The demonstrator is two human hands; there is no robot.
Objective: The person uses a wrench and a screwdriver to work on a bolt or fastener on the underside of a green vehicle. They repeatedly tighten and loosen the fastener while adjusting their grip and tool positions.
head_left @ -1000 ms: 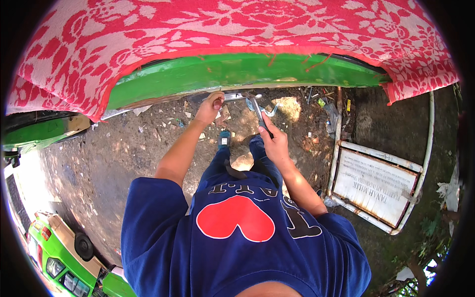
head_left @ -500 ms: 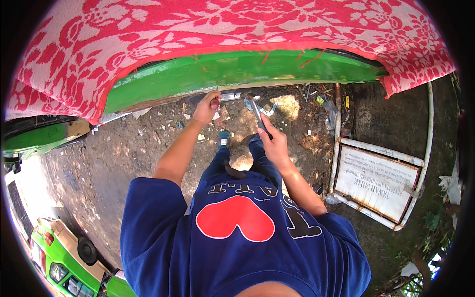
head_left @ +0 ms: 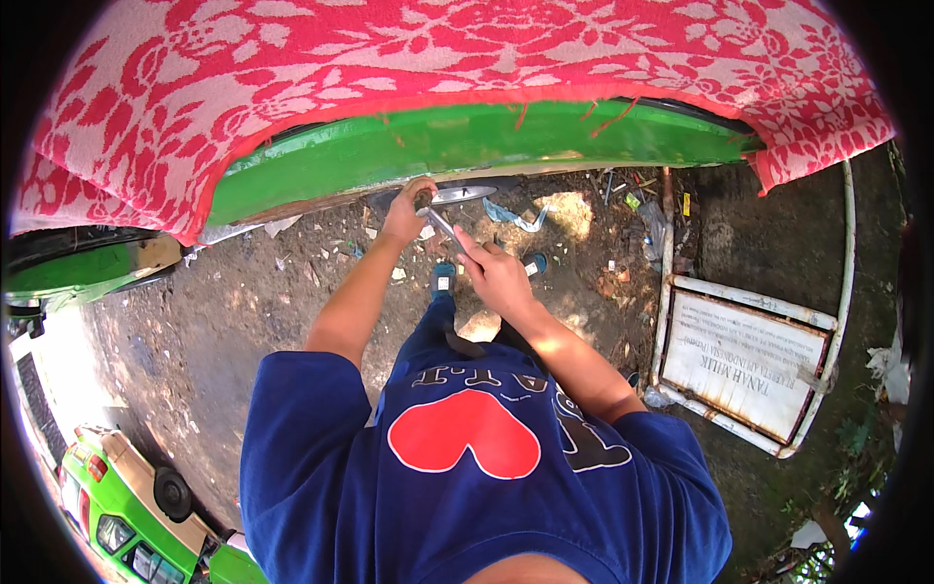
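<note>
My left hand [head_left: 413, 210] is closed around a short tool close to the lower edge of the green vehicle body [head_left: 467, 144]. Only the tool's round butt end showed a moment ago; its kind is hard to tell. My right hand [head_left: 498, 279] grips a hammer [head_left: 446, 228], its shaft slanting up to the left. The hammer's head meets the end of the held tool, or lies right over it. Just right of my left hand, a silver oval metal piece [head_left: 465, 194] shows under the green body.
A red and pink floral cloth [head_left: 467, 54] drapes over the vehicle. Litter and a pale blue strip [head_left: 516, 216] lie on the dirt ground. To the right stands a rusty white metal frame with a sign panel [head_left: 744, 360]. A green car [head_left: 126, 516] is at lower left.
My right hand has swung the hammer leftward, bringing its head from beside the silver piece to my left hand. My left hand has stayed nearly in place.
</note>
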